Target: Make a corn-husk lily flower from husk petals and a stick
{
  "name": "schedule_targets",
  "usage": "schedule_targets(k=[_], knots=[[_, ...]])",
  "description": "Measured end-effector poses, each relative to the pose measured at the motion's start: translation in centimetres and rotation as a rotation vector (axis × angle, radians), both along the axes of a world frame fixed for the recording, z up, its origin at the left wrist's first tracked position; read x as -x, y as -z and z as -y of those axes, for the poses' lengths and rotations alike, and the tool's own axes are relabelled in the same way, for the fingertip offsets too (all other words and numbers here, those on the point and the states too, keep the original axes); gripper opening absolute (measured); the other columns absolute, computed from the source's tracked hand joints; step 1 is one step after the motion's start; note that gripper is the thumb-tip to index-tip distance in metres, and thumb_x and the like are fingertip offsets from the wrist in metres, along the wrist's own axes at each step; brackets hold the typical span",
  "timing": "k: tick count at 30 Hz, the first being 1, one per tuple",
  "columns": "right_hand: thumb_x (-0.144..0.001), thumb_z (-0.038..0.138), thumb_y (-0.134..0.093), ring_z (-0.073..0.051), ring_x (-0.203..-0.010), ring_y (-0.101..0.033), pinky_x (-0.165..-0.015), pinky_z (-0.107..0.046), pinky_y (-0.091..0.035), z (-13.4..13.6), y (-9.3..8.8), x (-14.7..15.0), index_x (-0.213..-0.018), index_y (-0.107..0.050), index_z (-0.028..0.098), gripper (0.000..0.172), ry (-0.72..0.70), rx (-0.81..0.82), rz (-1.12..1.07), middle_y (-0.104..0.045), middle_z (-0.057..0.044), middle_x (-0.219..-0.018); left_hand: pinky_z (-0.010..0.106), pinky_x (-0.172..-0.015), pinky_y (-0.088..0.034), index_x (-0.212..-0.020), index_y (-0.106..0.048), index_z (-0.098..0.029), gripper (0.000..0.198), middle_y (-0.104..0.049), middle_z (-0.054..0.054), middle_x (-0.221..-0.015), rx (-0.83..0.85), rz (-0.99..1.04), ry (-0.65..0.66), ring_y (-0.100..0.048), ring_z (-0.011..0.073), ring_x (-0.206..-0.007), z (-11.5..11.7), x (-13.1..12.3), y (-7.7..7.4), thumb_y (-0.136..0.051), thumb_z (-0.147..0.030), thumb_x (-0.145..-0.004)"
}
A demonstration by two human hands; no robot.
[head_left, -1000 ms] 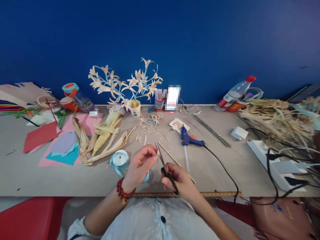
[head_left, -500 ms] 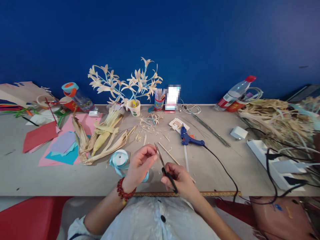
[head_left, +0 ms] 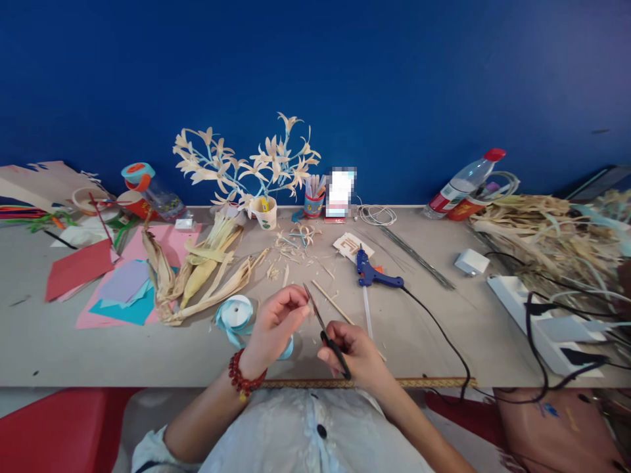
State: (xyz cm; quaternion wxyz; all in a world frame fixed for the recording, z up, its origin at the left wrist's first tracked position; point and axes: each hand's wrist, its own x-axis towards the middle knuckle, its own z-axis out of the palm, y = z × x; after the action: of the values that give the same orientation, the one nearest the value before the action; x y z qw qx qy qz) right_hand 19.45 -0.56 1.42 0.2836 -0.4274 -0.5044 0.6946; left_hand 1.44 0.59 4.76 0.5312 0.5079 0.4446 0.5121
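Scissors (head_left: pixel 326 338) are lower centre of frame, R hand (head_left: pixel 355 355) w/ its grip curled round the black handles, blades angled up-left & looking nearly together. L hand (head_left: pixel 280 318), just to their left, has its grip pinched in close; can't tell if there's a tiny pale scrap btwn thumb & fingers, too small. Main risk IMO: nicked L fingertip, bc the blades run right beside the pinch & anything that small gives v. little margin. A slip of the R grip would prob. do the same, since the blades point past the L fingers. Scrap, if any, could drop & get lost among the pale shavings (head_left: pixel 273 270) nr centre of frame, colour being abt the same. Blue ribbon (head_left: pixel 236 311), lower left of centre, lies nr the L wrist, so the red bracelet (head_left: pixel 241 376) might catch & drag it. Thin stick (head_left: pixel 335 302) is just beyond the scissors; R knuckles could roll it. Blue glue gun (head_left: pixel 365 270), right of centre, may be hot (can't tell if it's on); R arm snagging its cord (head_left: pixel 436 320) could pull it twd the table (head_left: pixel 414 341) edge.
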Motion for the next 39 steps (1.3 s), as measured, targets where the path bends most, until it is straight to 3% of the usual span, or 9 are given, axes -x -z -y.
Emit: schedule_targets(k=[6,9,12,19,23,29,33,39], knots=[[-0.062,0.055,-0.081,-0.009,-0.041,-0.043,-0.041,-0.020,-0.030,-0.5,-0.4,-0.5,-0.062,-0.038,0.022,0.054,0.060,-0.019,0.013,-0.044,0.008,-0.048,0.027,-0.070,-0.043,-0.078,-0.053,-0.018,0.016,-0.062,0.006,-0.089,0.047,0.071,0.094,-0.058,0.0157,-0.078,-0.1,0.7,-0.2,-0.060,-0.030,-0.087],[-0.064,0.044,-0.084,-0.010,-0.053,-0.046,-0.050,-0.022,-0.037,-1.3,-1.4,-0.4,-0.073,-0.051,0.021,0.042,0.134,-0.156,-0.001,-0.058,0.002,-0.068,0.027,-0.068,-0.044,-0.080,-0.054,-0.017,0.017,-0.062,0.003,-0.076,0.115,0.001,0.226,-0.059,0.0147,-0.071,-0.2,1.2,-0.4,-0.058,-0.031,-0.088],[-0.067,0.035,-0.082,-0.011,-0.059,-0.047,-0.054,-0.023,-0.039,-2.1,-2.4,0.0,-0.088,-0.056,0.022,0.036,0.143,-0.251,-0.057,-0.062,-0.001,-0.086,0.027,-0.064,-0.045,-0.081,-0.054,-0.017,0.017,-0.062,0.002,-0.069,0.180,-0.079,0.366,-0.060,0.0141,-0.065,-0.3,1.5,-0.7,-0.058,-0.032,-0.088],[-0.066,0.024,-0.079,-0.011,-0.060,-0.048,-0.057,-0.023,-0.040,-2.9,-2.9,0.4,-0.080,-0.052,0.022,0.030,0.067,-0.248,-0.060,-0.060,0.002,-0.077,0.023,-0.059,-0.044,-0.076,-0.056,-0.017,0.009,-0.062,-0.001,-0.065,0.123,-0.296,0.449,-0.059,0.0117,-0.061,-0.6,1.8,-1.3,-0.057,-0.023,-0.084],[-0.064,0.023,-0.079,-0.011,-0.060,-0.049,-0.056,-0.023,-0.038,-2.7,-2.6,0.3,-0.079,-0.052,0.022,0.031,0.072,-0.208,-0.097,-0.060,0.002,-0.073,0.024,-0.061,-0.046,-0.078,-0.058,-0.016,0.014,-0.061,0.000,-0.070,0.195,-0.132,0.375,-0.059,0.0122,-0.062,-0.6,1.7,-0.9,-0.061,-0.029,-0.085],[-0.067,0.027,-0.080,-0.012,-0.057,-0.051,-0.052,-0.025,-0.038,-2.2,-2.2,1.1,-0.083,-0.054,0.023,0.031,0.367,-0.161,-0.232,-0.062,0.002,-0.073,0.028,-0.070,-0.049,-0.090,-0.062,-0.016,0.028,-0.060,0.005,-0.089,0.174,0.271,0.093,-0.058,0.0149,-0.075,0.5,-0.1,1.7,-0.061,-0.044,-0.085],[-0.070,0.030,-0.080,-0.010,-0.055,-0.049,-0.052,-0.023,-0.038,-1.9,-1.8,1.8,-0.084,-0.054,0.022,0.030,0.456,-0.183,-0.271,-0.062,0.002,-0.072,0.029,-0.080,-0.047,-0.092,-0.062,-0.018,0.022,-0.058,0.004,-0.095,0.108,0.285,-0.045,-0.057,0.0160,-0.085,1.3,-1.7,2.9,-0.071,-0.034,-0.080],[-0.071,0.033,-0.081,-0.010,-0.058,-0.049,-0.054,-0.022,-0.039,-1.6,-1.1,2.4,-0.085,-0.054,0.022,0.032,0.457,-0.190,-0.278,-0.063,0.002,-0.074,0.023,-0.076,-0.042,-0.080,-0.062,-0.018,0.008,-0.055,0.001,-0.088,0.035,0.301,-0.124,-0.052,0.0128,-0.081,1.1,-2.4,2.8,-0.065,-0.024,-0.086]])
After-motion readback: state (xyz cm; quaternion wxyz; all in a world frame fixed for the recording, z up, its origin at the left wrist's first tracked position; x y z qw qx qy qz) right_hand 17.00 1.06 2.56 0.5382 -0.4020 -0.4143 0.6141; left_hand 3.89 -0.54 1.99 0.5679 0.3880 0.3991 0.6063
